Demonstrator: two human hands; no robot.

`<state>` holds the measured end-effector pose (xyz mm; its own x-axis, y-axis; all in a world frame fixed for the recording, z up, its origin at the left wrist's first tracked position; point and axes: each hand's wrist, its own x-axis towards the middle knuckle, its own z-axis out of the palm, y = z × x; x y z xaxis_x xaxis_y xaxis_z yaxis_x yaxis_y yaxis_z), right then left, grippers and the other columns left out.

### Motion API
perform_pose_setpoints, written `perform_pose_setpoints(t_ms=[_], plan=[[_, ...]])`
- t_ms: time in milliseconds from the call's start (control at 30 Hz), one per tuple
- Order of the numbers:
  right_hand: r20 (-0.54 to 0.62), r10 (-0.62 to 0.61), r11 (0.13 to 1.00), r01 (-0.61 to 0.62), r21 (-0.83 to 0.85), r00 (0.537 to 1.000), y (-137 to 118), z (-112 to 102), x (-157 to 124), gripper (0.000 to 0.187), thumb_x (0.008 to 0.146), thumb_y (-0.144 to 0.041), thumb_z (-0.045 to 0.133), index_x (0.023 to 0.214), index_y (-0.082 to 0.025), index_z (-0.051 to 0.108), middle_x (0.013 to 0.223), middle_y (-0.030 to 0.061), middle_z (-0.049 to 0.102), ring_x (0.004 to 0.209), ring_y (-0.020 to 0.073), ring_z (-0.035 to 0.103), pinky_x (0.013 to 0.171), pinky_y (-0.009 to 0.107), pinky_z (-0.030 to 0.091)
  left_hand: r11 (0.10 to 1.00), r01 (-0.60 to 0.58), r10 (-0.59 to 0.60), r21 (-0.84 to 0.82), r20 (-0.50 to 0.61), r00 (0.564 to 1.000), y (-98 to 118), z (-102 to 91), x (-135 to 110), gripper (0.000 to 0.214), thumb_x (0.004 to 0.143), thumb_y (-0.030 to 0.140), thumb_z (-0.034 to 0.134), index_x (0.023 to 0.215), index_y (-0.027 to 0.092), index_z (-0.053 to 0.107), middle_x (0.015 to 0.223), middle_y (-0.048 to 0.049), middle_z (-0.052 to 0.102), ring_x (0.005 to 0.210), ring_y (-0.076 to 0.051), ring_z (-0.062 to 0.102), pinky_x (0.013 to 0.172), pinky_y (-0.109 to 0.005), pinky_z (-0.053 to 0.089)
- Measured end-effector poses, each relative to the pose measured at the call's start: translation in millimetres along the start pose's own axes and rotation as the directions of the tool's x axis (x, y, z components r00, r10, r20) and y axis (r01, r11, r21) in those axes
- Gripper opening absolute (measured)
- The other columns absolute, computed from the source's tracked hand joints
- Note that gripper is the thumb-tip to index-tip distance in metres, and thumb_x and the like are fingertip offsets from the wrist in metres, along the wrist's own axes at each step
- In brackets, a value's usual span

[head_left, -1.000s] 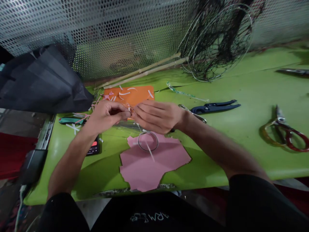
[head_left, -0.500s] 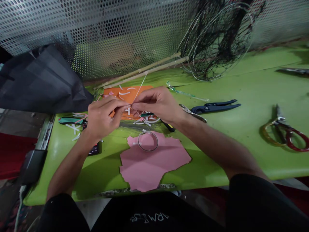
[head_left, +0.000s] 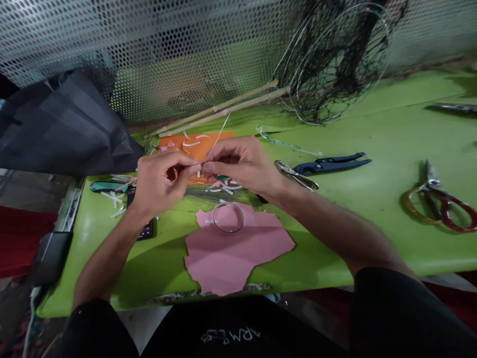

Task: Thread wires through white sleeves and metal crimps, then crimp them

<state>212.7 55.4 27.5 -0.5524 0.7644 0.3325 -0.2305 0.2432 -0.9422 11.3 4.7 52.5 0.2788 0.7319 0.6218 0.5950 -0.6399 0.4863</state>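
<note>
My left hand (head_left: pixel 159 181) and my right hand (head_left: pixel 238 164) meet above an orange sheet (head_left: pixel 197 144), and their fingertips pinch a thin pale strip (head_left: pixel 217 137) that rises up and to the right. Small white and pink scraps (head_left: pixel 219 186) lie on the table just below my right hand. A phone (head_left: pixel 140 223) lies partly hidden under my left wrist. Nearer me, a thin wire ring (head_left: pixel 228 218) rests on a torn pink sheet (head_left: pixel 233 258).
Blue-handled pliers (head_left: pixel 330 165) and red-handled scissors (head_left: pixel 439 206) lie on the green table (head_left: pixel 383 139) to the right. Bamboo sticks (head_left: pixel 223 112) and a wire-hooped black net (head_left: pixel 335 64) stand behind, before a perforated metal screen (head_left: pixel 160 54). A dark bag (head_left: pixel 63 129) lies left.
Over the last second my hands have drawn slightly apart and risen. The pale strip lying across the ring has gone, and a thin strip now stands up from my fingertips.
</note>
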Motion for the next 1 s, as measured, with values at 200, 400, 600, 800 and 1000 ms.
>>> perform_pose_setpoints(t_ms=[200, 400, 600, 800, 1000], plan=[[-0.040, -0.256, 0.924, 0.232, -0.303, 0.966, -0.6, 4.7, -5.1, 0.028, 0.089, -0.043, 0.079, 0.080, -0.018, 0.072, 0.073, 0.0001, 0.074, 0.064, 0.0098, 0.064, 0.060, 0.023, 0.053, 0.956, 0.225, -0.219, -0.190, 0.054, 0.974, 4.1, -3.1, 1.6, 0.008, 0.087, 0.025, 0.077, 0.080, 0.021, 0.078, 0.070, 0.0006, 0.075, 0.057, -0.012, 0.063, 0.048, -0.025, 0.044], [0.365, -0.567, 0.350, 0.617, -0.704, 0.738, 1.9, -8.6, -8.2, 0.018, 0.101, -0.018, 0.055, 0.094, -0.022, 0.071, 0.080, -0.0004, 0.077, 0.073, 0.0124, 0.071, 0.067, 0.027, 0.057, 0.826, 0.469, -0.372, -0.313, 0.322, 0.871, 0.8, -9.3, 7.7, 0.013, 0.081, 0.028, 0.081, 0.072, 0.019, 0.077, 0.058, 0.0000, 0.069, 0.043, -0.008, 0.050, 0.040, -0.023, 0.034], [0.711, -0.446, -0.088, 0.764, -0.639, 0.544, 9.3, -27.4, -4.1, 0.021, 0.104, -0.020, 0.051, 0.109, -0.027, 0.071, 0.101, 0.0009, 0.079, 0.091, 0.0158, 0.073, 0.079, 0.033, 0.062, 0.720, 0.578, -0.388, -0.383, 0.468, 0.794, -8.0, -4.7, 11.0, 0.026, 0.075, 0.034, 0.087, 0.061, 0.019, 0.072, 0.049, 0.0003, 0.061, 0.039, -0.007, 0.044, 0.037, -0.022, 0.029], [0.401, -0.627, 0.236, 0.653, -0.720, 0.668, 17.2, -31.4, 1.1, 0.018, 0.100, -0.021, 0.063, 0.117, -0.025, 0.069, 0.105, 0.0026, 0.079, 0.094, 0.0172, 0.074, 0.083, 0.034, 0.062, 0.777, 0.503, -0.417, -0.377, 0.290, 0.862, -6.7, -8.2, 10.1, 0.015, 0.078, 0.028, 0.083, 0.070, 0.018, 0.077, 0.058, -0.0005, 0.068, 0.042, -0.006, 0.046, 0.039, -0.022, 0.033], [-0.020, -0.616, 0.517, 0.384, -0.765, 0.788, 2.9, -27.2, 3.0, 0.009, 0.097, -0.032, 0.069, 0.091, -0.026, 0.074, 0.085, 0.0015, 0.076, 0.078, 0.0182, 0.071, 0.077, 0.035, 0.060, 0.803, 0.482, -0.440, -0.351, 0.199, 0.876, -6.5, -13.0, 9.7, 0.009, 0.078, 0.026, 0.082, 0.076, 0.018, 0.081, 0.064, 0.0003, 0.073, 0.048, -0.006, 0.054, 0.047, -0.018, 0.042]])
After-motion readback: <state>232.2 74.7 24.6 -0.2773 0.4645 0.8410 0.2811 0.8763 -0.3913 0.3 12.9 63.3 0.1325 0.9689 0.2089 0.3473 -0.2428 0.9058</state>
